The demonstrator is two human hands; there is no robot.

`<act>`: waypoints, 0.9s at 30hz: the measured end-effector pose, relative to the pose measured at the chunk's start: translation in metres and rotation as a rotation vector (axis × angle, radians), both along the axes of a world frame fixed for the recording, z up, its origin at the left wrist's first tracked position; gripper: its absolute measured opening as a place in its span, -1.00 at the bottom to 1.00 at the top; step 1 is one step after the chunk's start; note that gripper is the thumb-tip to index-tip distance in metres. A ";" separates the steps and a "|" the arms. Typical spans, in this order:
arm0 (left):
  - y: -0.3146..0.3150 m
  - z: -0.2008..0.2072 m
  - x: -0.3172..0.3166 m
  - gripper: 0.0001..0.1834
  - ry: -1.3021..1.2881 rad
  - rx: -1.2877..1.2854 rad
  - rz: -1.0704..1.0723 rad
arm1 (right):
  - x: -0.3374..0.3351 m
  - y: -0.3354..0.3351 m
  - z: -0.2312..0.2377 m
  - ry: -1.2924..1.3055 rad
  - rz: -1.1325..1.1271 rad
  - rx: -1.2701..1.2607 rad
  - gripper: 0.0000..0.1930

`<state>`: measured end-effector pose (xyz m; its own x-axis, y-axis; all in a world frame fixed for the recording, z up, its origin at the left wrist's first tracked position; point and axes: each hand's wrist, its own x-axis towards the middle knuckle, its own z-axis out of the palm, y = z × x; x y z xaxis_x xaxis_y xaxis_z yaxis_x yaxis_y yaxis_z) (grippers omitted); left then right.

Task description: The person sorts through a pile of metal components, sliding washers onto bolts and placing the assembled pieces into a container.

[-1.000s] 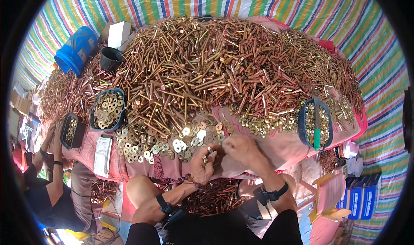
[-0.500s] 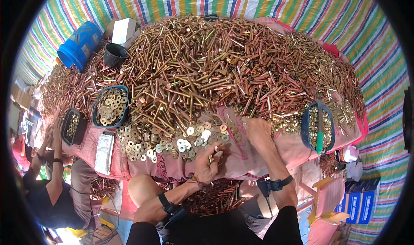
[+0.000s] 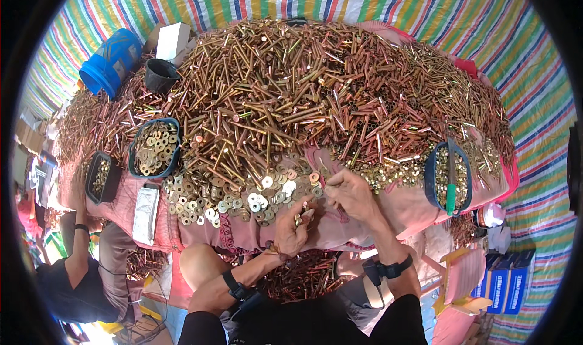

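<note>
My left hand (image 3: 293, 230) is closed over the front edge of the cloth, holding small metal fasteners whose shiny ends show at the fingertips; their exact kind is too small to tell. To its right, my right hand (image 3: 353, 194) is pinched, fingertips pointing left toward the washers; anything in the pinch is hidden. Loose flat washers (image 3: 243, 202) spread left of and beyond my left hand. Behind both hands rises a big heap of brassy bolts and sleeves (image 3: 291, 96). Small nuts (image 3: 395, 176) lie to the right of my right hand.
A blue-rimmed tub of washers (image 3: 156, 175) and a dark tub of nuts (image 3: 97, 198) stand left. At right, a tub (image 3: 430, 187) of nuts holds a green-handled tool (image 3: 450, 193). A blue bucket (image 3: 100, 78) lies far left. A co-worker's arm (image 3: 79, 242) reaches in at left.
My right hand has moved left and slightly nearer, from beside the nuts toward my left hand, its fingers now pinched. My left hand has barely moved.
</note>
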<state>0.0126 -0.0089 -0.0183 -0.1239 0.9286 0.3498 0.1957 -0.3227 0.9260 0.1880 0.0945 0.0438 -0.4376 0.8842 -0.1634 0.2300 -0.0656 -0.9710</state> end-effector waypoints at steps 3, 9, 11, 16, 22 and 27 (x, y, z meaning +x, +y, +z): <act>0.000 -0.001 -0.001 -0.32 0.013 -0.040 0.001 | -0.006 -0.011 -0.001 0.209 0.136 -0.090 -0.66; 0.001 -0.003 0.000 -0.38 0.034 0.030 0.037 | -0.005 -0.017 -0.006 0.163 0.248 -0.120 -0.66; 0.002 -0.002 0.000 -0.41 0.066 0.041 0.048 | -0.007 -0.019 -0.006 0.216 0.246 -0.141 -0.66; 0.001 0.005 -0.001 -0.43 0.073 0.009 0.018 | -0.008 -0.023 -0.006 0.318 0.212 -0.199 -0.62; -0.001 0.003 -0.002 -0.47 0.058 -0.023 0.007 | -0.009 -0.028 -0.006 0.311 0.081 -0.042 -0.63; 0.002 -0.006 0.000 -0.40 0.043 0.068 0.010 | -0.011 -0.030 -0.011 0.235 0.128 0.065 -0.72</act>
